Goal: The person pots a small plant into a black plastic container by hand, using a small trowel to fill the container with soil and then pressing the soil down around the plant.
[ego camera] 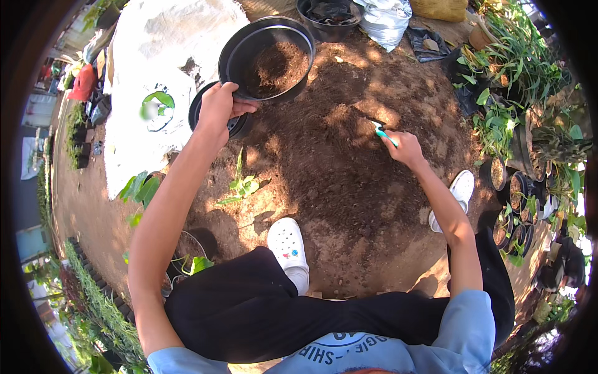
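My left hand (223, 106) grips the rim of a black plastic plant pot (233, 49), tilted so that the brown soil (280, 68) inside shows. Partly behind that hand stands a second black pot (195, 110). Off to the right, my right hand (405, 147) is closed around the turquoise handle of a small garden trowel (387, 137). The trowel's blade is mostly hidden, at a low mound of loose soil (343, 124) on the ground. Between the hands lies a wide spread of dark soil (322, 154).
A white woven sack (154, 61) lies flat at the left. Beyond are a black basin (331, 30) and a white bag (385, 23). Potted plants (514, 191) line the right side. A small seedling (243, 186) grows near my white clog (286, 243).
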`<action>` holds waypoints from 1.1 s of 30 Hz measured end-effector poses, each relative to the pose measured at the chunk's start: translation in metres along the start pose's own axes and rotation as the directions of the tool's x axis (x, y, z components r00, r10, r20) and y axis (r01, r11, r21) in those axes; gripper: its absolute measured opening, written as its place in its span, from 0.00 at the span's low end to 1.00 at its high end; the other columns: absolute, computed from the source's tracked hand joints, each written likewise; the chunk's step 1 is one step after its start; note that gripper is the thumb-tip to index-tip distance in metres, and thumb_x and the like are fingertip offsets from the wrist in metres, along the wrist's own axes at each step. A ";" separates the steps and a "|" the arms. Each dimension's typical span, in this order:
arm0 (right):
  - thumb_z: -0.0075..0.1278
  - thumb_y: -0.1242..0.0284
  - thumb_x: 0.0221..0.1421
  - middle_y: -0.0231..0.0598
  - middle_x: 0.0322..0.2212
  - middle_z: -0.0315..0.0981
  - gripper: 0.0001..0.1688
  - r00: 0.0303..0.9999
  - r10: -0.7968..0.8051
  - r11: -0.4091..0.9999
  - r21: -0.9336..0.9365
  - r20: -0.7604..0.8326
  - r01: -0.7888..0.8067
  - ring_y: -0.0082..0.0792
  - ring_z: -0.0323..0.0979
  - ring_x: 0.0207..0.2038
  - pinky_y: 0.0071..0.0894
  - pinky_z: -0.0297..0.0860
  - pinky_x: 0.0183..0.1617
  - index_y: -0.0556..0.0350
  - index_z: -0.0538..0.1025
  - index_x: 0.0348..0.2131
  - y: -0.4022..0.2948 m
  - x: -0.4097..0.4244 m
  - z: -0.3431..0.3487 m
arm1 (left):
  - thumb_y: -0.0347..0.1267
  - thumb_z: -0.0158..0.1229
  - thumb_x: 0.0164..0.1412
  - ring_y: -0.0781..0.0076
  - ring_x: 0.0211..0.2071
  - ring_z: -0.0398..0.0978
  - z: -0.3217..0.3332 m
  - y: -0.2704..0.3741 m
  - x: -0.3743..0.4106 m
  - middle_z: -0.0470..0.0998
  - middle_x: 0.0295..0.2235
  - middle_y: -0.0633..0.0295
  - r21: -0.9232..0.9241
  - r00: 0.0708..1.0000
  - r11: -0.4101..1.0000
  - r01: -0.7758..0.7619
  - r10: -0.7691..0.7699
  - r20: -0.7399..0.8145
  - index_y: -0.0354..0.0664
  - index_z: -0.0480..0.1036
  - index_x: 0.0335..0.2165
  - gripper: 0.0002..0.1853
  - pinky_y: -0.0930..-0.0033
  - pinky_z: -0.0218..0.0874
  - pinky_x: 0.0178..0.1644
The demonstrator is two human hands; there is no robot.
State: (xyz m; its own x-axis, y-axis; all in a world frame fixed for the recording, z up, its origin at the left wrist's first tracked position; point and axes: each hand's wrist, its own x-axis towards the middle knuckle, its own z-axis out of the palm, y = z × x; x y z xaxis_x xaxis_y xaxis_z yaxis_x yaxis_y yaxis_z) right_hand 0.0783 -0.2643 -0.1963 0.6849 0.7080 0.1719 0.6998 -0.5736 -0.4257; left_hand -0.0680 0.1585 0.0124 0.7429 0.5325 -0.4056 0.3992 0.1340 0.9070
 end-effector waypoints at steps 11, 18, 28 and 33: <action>0.46 0.58 0.64 0.44 0.28 0.79 0.16 0.967 0.253 0.965 -0.063 -0.015 -0.253 0.49 0.78 0.33 0.45 0.72 0.36 0.44 0.78 0.43 0.004 0.101 -0.017 | 0.30 0.42 0.68 0.69 0.26 0.79 -0.010 0.003 -0.007 0.82 0.29 0.52 0.025 0.999 1.000 0.001 0.000 -0.048 0.37 0.66 0.37 0.08 0.68 0.65 0.39; 0.45 0.58 0.59 0.44 0.32 0.80 0.16 0.905 0.373 0.928 -0.094 0.203 -0.361 0.50 0.79 0.36 0.49 0.71 0.42 0.40 0.81 0.38 0.026 0.144 0.071 | 0.30 0.42 0.68 0.69 0.26 0.79 0.000 0.003 -0.003 0.82 0.28 0.52 0.045 0.999 0.999 -0.014 0.015 -0.034 0.36 0.66 0.38 0.08 0.71 0.65 0.34; 0.47 0.56 0.61 0.45 0.27 0.78 0.18 0.982 0.092 0.989 -0.130 0.165 -0.071 0.51 0.76 0.29 0.49 0.71 0.34 0.46 0.81 0.31 -0.011 0.085 0.036 | 0.30 0.42 0.68 0.68 0.25 0.79 -0.002 0.002 -0.001 0.82 0.28 0.50 0.034 0.999 0.999 -0.019 0.020 -0.039 0.35 0.65 0.38 0.08 0.71 0.65 0.33; 0.53 0.60 0.57 0.41 0.25 0.78 0.15 0.994 -0.062 0.998 -0.036 -0.087 0.059 0.44 0.76 0.30 0.41 0.70 0.33 0.51 0.79 0.27 -0.004 0.027 0.014 | 0.30 0.42 0.68 0.68 0.25 0.80 0.002 0.005 -0.003 0.82 0.28 0.49 0.023 0.999 1.000 -0.015 0.016 -0.047 0.35 0.64 0.37 0.08 0.72 0.65 0.33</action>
State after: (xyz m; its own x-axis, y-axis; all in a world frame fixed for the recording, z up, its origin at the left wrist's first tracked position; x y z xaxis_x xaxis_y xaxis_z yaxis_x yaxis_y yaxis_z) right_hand 0.0911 -0.2377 -0.2023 0.6550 0.7041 0.2744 0.7461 -0.5451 -0.3823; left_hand -0.0671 0.1560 0.0175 0.7233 0.5731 -0.3852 0.4003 0.1066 0.9102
